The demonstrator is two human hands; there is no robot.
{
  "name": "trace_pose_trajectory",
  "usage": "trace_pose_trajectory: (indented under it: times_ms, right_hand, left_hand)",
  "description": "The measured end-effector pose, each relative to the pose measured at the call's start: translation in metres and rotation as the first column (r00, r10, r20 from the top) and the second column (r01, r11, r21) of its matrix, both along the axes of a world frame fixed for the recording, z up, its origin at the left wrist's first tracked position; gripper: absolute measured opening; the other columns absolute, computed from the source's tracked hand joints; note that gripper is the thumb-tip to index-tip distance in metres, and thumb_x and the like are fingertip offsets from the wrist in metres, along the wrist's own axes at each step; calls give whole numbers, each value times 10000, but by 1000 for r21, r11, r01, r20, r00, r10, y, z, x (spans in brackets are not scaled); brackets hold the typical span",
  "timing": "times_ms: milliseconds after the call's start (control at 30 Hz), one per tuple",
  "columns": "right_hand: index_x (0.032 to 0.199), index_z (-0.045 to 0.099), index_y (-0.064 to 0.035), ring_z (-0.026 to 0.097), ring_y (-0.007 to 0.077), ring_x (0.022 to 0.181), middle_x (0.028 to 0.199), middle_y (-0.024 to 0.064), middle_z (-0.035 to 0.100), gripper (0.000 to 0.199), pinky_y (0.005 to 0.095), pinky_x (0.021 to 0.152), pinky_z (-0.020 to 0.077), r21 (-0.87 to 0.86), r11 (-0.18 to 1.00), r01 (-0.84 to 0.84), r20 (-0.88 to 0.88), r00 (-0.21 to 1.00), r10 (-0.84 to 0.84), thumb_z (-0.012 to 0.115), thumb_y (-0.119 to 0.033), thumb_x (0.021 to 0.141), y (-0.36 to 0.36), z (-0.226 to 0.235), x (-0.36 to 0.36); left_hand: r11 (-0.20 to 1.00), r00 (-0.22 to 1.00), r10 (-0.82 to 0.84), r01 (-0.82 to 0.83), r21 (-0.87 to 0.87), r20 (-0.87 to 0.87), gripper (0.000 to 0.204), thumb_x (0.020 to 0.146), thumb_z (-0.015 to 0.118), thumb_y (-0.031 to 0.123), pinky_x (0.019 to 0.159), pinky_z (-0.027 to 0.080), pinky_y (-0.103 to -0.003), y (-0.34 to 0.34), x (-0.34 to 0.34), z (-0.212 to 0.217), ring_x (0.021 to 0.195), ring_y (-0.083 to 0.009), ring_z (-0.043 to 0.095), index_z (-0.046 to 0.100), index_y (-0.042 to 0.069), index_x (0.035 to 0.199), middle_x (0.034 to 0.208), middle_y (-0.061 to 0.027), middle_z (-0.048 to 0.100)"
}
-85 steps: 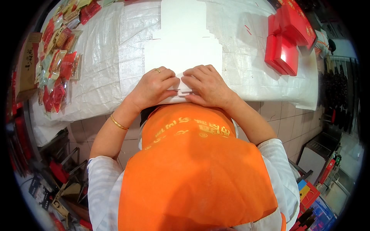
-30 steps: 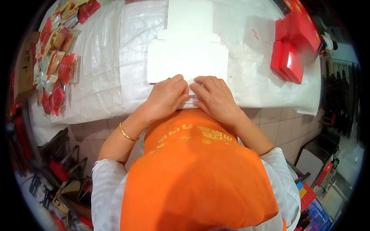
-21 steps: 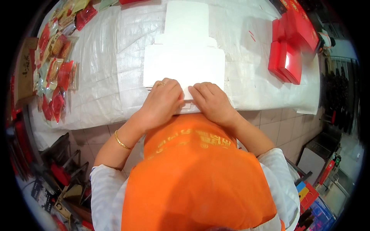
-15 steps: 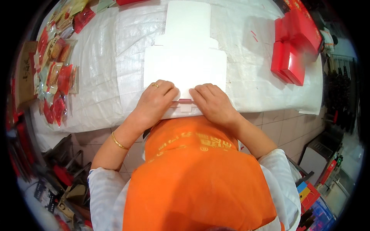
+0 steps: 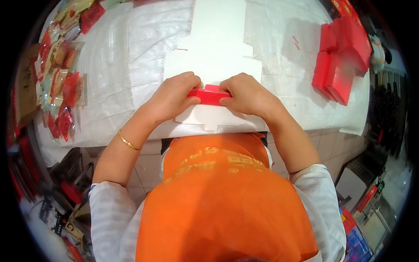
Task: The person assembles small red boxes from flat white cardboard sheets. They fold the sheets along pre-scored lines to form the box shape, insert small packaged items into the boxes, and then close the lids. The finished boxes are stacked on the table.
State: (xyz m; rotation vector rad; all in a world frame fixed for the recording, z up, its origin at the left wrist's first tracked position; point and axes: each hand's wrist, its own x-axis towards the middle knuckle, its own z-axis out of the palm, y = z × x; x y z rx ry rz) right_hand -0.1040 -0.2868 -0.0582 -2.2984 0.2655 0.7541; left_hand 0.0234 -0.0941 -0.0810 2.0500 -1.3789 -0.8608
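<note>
My left hand [image 5: 175, 94] and right hand [image 5: 248, 93] pinched opposite ends of the red flap [image 5: 209, 97], neither nearer. Its long side ran left-right across the white card's [image 5: 213, 65] near half.

A desk [image 5: 131, 133] covered with a crinkled white woven plastic sheet [image 5: 109, 78] stands over a pale pinkish tiled floor [image 5: 335, 146]. Light gleams on the sheet.

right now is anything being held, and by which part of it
A red flap, its left end in the left hand, its right end in the right hand.
</note>
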Motion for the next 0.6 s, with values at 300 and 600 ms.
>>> trace_pose_trajectory:
  times_ms: [300, 600]
  right_hand:
    - [901, 691, 20, 629, 272, 680, 770, 163, 662, 183, 367, 659, 501, 123, 969, 216, 320, 915, -244, 718, -156, 853, 5, -21, -50]
    - [873, 694, 32, 594, 200, 620, 698, 105, 674, 168, 329, 639, 499, 44, 967, 251, 134, 958, -254, 710, -135, 861, -7, -12, -44]
  left_hand:
    - [986, 984, 163, -164, -12, -68, 165, 807, 784, 147, 700, 507, -369, 31, -1, -1, 758, -279, 643, 729, 23, 900, 801, -122, 676]
    - [992, 984, 127, -124, 27, -125, 150, 822, 734, 52, 673, 509, -305, 30, 10, -4, 727, -154, 634, 704, -37, 939, 784, -99, 676]
